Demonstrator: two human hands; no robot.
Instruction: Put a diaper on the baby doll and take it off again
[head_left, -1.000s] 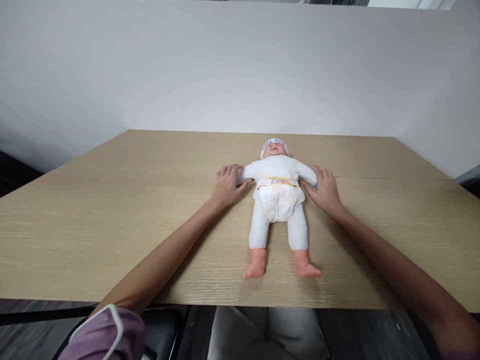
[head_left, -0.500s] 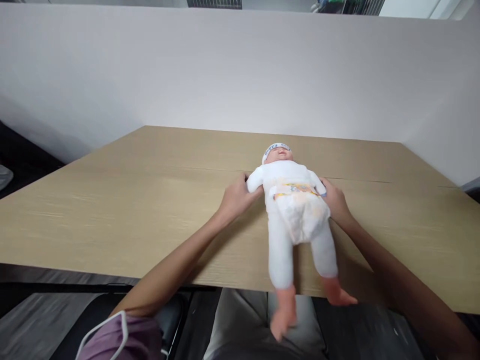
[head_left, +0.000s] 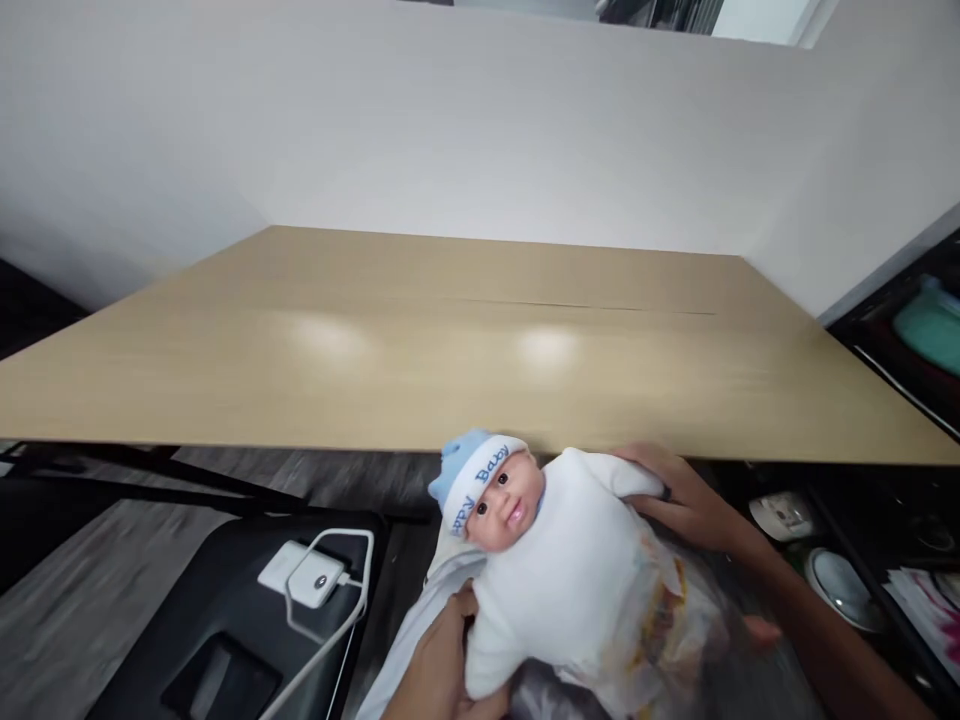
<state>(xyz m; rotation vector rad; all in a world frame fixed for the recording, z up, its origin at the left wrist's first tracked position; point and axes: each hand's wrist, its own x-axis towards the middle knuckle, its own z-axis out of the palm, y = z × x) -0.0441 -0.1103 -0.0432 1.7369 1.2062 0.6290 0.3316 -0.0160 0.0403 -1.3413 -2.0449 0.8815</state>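
A baby doll (head_left: 559, 565) in a white top, a printed diaper and a blue "Happy Baby" hat lies tilted over the lap, in front of the table's near edge. Its head points left and its face is turned up. My left hand (head_left: 442, 660) grips the doll's arm at the lower side, thumb near the sleeve. With its fingers closed round the other arm, my right hand (head_left: 675, 500) is at the far side, close to the table edge. The doll's legs are mostly hidden and blurred; one foot shows by my right forearm.
The wooden table (head_left: 420, 360) stretches ahead to a white wall (head_left: 480, 130). At left, a black seat (head_left: 217, 570) holds a white charger (head_left: 307, 575) with a cable and a dark phone (head_left: 221, 680). Jars (head_left: 844, 585) stand on a dark shelf at right.
Both hands have lifted the doll off the table and brought it toward the body. It has turned from feet-near to lying sideways, head left. The view has shifted too.
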